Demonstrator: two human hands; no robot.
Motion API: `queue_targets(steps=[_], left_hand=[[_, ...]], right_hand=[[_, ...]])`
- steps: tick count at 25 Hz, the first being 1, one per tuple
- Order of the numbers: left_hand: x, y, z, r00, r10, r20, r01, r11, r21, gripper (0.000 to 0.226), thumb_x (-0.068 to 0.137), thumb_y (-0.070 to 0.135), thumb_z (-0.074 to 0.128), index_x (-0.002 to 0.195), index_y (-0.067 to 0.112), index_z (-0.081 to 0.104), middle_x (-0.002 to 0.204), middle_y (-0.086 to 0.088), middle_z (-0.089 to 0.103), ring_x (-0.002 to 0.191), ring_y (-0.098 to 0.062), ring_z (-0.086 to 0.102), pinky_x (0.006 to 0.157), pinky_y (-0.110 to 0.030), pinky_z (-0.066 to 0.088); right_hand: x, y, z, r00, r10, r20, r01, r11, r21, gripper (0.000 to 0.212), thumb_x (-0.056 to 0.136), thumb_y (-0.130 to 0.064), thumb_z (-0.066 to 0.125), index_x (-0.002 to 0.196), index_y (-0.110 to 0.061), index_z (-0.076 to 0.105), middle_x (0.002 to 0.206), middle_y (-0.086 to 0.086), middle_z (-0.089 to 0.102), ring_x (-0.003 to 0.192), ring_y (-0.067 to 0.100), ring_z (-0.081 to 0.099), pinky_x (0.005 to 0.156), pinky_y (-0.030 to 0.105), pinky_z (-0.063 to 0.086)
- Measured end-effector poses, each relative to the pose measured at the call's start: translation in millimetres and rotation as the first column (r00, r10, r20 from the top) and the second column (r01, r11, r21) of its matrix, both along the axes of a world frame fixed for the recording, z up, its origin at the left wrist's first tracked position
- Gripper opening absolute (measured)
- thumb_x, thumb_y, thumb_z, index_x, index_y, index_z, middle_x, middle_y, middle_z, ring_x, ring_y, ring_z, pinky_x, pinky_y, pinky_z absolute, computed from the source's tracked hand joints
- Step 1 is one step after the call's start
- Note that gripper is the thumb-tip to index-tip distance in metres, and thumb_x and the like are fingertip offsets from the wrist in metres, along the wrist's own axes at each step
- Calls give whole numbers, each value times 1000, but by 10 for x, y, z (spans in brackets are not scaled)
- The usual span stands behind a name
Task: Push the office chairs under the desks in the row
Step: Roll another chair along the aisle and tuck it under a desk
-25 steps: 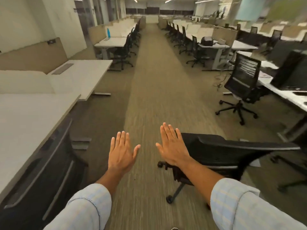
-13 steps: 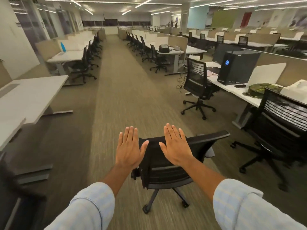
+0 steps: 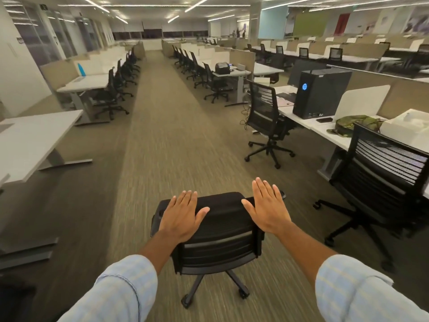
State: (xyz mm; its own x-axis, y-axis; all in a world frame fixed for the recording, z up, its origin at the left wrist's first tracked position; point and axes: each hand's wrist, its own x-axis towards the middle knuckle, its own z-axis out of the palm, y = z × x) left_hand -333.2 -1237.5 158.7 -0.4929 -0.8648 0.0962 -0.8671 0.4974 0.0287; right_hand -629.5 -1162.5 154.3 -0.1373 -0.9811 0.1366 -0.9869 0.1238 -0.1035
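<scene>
A black office chair (image 3: 220, 231) stands in the carpeted aisle right in front of me, its back towards me. My left hand (image 3: 181, 216) is flat with fingers spread over the left part of the chair's back top. My right hand (image 3: 267, 206) is flat and spread over its right corner. Whether the palms touch the chair I cannot tell. Two more black mesh chairs stand out from the white desk row (image 3: 325, 129) on the right: one near (image 3: 385, 182), one farther (image 3: 267, 117).
White desks (image 3: 32, 140) line the left side with metal feet on the floor. A black computer tower (image 3: 320, 94), a camouflage bag (image 3: 352, 124) and a white box (image 3: 408, 126) sit on the right desks. Cables (image 3: 246, 112) trail on the floor. The long aisle (image 3: 167, 126) runs ahead between chair rows.
My view has swung right, from the left desks to the right row. The chair now sits centred in front of me, and both open hands have come over its back.
</scene>
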Motion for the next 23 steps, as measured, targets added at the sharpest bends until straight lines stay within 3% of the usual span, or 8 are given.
queue_targets(steps=[3, 8, 11, 14, 16, 18, 20, 23], left_hand=[[26, -76, 68, 997, -8, 74, 5, 999, 40, 104, 96, 85, -3, 163, 23, 45, 156, -4, 62, 141, -24, 60, 111, -46, 50], [139, -311, 125, 996, 21, 87, -30, 994, 106, 132, 72, 103, -17, 149, 29, 62, 132, 0, 74, 117, -23, 70, 90, -42, 56], [173, -368, 149, 995, 64, 76, -71, 992, 100, 114, 81, 98, -9, 120, 29, 74, 101, 4, 72, 91, -18, 67, 73, -37, 48], [238, -440, 207, 989, 113, 100, -123, 987, 106, 86, 89, 89, 1, 94, 31, 65, 87, 4, 64, 80, -19, 62, 70, -37, 46], [298, -535, 227, 987, 123, 107, -134, 986, 100, 80, 96, 86, 7, 93, 31, 65, 86, 4, 65, 80, -19, 63, 70, -37, 48], [355, -647, 211, 986, 125, 108, -136, 986, 100, 76, 100, 82, 13, 96, 30, 68, 87, 4, 67, 80, -19, 64, 71, -38, 49], [401, -786, 205, 987, 127, 103, -136, 986, 95, 70, 103, 79, 17, 94, 29, 66, 88, 4, 67, 80, -20, 63, 70, -37, 47], [449, -1061, 198, 985, 127, 120, -136, 988, 72, 72, 106, 76, 20, 98, 26, 71, 89, 3, 69, 80, -19, 62, 68, -36, 42]], right_hand=[[-212, -8, 27, 989, 97, -113, -97, 995, 11, 82, 111, -68, 11, 167, -13, 35, 180, 12, 21, 168, 29, 13, 134, 50, -3], [-265, -271, 19, 961, 211, -178, -216, 976, -10, 75, 113, -64, 15, 149, -19, 62, 168, 7, 46, 161, 25, 32, 134, 50, 9], [-196, -468, 24, 965, 209, -157, -214, 977, -13, 70, 112, -62, 20, 138, -22, 72, 159, 3, 58, 153, 23, 45, 133, 49, 16], [-87, -640, 19, 962, 207, -177, -219, 974, -50, 73, 111, -63, 18, 119, -24, 79, 131, -2, 75, 128, 20, 64, 128, 48, 27], [-23, -751, 30, 962, 203, -184, -217, 974, -62, 76, 108, -64, 12, 100, -25, 77, 98, -5, 76, 100, 19, 70, 120, 47, 37], [41, -886, 46, 959, 207, -194, -222, 973, -57, 73, 108, -65, 13, 83, -26, 69, 75, -7, 67, 74, 19, 65, 99, 46, 52], [107, -1064, 52, 959, 209, -192, -220, 975, -40, 70, 108, -65, 15, 78, -26, 64, 67, -8, 59, 63, 18, 60, 78, 42, 54], [163, -1378, 44, 959, 215, -185, -227, 973, -43, 68, 107, -64, 16, 80, -26, 65, 66, -8, 58, 63, 18, 59, 72, 40, 48]])
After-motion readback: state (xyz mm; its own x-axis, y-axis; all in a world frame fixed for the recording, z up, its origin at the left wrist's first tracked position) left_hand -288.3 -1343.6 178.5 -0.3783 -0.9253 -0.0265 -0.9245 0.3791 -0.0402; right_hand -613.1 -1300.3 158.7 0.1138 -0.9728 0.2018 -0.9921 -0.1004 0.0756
